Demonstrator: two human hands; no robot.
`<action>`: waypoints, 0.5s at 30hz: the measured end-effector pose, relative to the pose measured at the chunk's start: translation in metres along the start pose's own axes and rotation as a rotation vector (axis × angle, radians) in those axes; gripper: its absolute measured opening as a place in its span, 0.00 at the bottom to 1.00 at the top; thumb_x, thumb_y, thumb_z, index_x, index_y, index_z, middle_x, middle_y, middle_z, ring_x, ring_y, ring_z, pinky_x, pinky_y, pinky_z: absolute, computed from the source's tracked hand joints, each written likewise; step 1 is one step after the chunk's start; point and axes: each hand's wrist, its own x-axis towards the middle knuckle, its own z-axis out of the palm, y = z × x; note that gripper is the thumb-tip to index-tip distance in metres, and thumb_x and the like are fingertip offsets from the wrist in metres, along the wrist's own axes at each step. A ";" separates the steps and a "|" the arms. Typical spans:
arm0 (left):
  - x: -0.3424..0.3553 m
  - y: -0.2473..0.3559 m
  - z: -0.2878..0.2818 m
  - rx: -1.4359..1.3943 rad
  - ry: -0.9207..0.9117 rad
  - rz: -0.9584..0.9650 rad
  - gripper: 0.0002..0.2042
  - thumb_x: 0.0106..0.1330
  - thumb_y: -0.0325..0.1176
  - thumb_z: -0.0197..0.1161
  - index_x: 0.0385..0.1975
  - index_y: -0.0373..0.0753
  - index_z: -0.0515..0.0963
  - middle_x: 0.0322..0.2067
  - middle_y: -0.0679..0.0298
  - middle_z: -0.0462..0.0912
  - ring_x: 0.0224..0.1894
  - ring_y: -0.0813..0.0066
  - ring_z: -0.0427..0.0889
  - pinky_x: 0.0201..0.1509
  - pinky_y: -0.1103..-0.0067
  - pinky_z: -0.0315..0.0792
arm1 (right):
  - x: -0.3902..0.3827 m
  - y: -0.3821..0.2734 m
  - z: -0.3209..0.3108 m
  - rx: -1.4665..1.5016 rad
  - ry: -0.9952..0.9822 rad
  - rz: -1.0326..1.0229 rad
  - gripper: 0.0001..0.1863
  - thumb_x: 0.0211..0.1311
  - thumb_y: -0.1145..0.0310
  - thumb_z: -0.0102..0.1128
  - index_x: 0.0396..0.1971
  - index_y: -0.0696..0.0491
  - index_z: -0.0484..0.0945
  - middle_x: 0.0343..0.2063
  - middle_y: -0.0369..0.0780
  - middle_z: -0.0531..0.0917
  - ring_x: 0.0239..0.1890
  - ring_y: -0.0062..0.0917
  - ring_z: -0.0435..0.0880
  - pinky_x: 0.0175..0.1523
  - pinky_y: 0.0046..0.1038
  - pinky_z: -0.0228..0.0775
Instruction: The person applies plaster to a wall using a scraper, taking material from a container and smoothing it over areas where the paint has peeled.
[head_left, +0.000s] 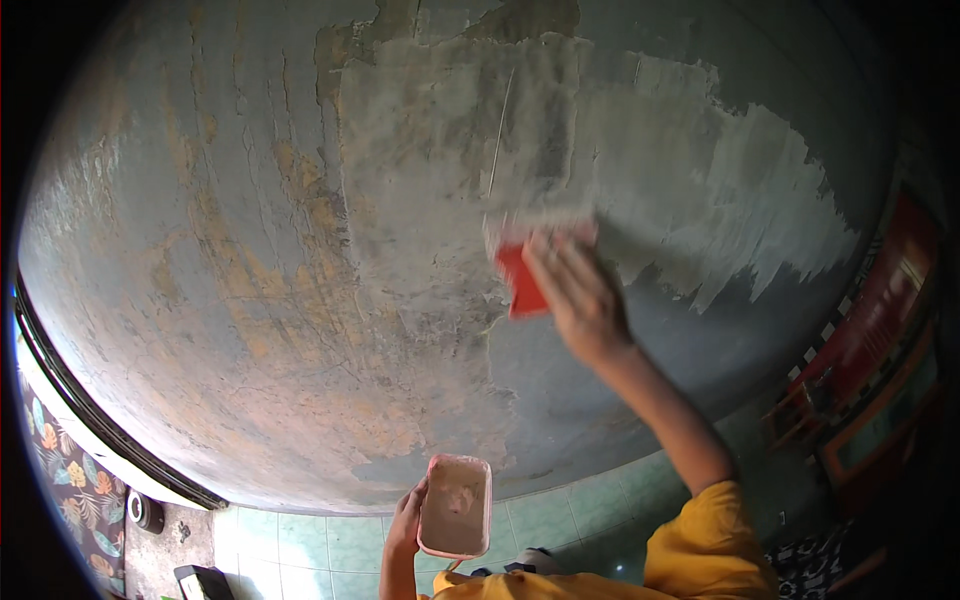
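My right hand (587, 303), smeared a little by motion, is closed round a red plastic putty spreader (522, 284). Its wide, whitish-coated edge lies against the wall (420, 240). Pale grey filler (660, 150) covers the wall's upper middle and right in a ragged-edged patch. Low in front of me, my left hand (404, 522) grips the left side of a rectangular tub (487, 515) with a pinkish rim. Inside it, pale putty (457, 500) coats the bottom and walls. The fingers under the tub are partly hidden.
Peeling, ochre-stained paint (290, 190) marks the wall's left part. Pale green tiles (600, 500) cover the floor. To the lower left are a dark doorway edge (110, 430) and a leaf-patterned cloth (75, 480). Reddish furniture (880, 290) stands at the right.
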 end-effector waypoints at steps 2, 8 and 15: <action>-0.002 0.002 -0.007 -0.002 0.003 -0.020 0.25 0.82 0.45 0.54 0.67 0.31 0.74 0.55 0.60 0.84 0.54 0.74 0.82 0.57 0.76 0.77 | -0.034 -0.038 -0.005 0.028 -0.099 0.016 0.24 0.66 0.77 0.57 0.63 0.59 0.80 0.58 0.44 0.85 0.64 0.37 0.80 0.68 0.41 0.76; -0.005 0.002 -0.010 0.023 -0.002 -0.025 0.26 0.82 0.45 0.54 0.68 0.30 0.73 0.57 0.58 0.83 0.56 0.71 0.82 0.59 0.75 0.77 | 0.058 -0.003 -0.049 0.117 0.086 0.064 0.24 0.62 0.86 0.59 0.58 0.59 0.82 0.57 0.48 0.86 0.60 0.42 0.85 0.67 0.39 0.78; -0.018 -0.002 -0.001 -0.038 -0.034 -0.031 0.25 0.82 0.45 0.54 0.68 0.30 0.73 0.59 0.59 0.82 0.57 0.72 0.82 0.59 0.75 0.77 | 0.103 0.019 -0.027 -0.158 0.073 -0.045 0.27 0.64 0.80 0.58 0.65 0.61 0.76 0.61 0.50 0.83 0.63 0.43 0.82 0.68 0.41 0.76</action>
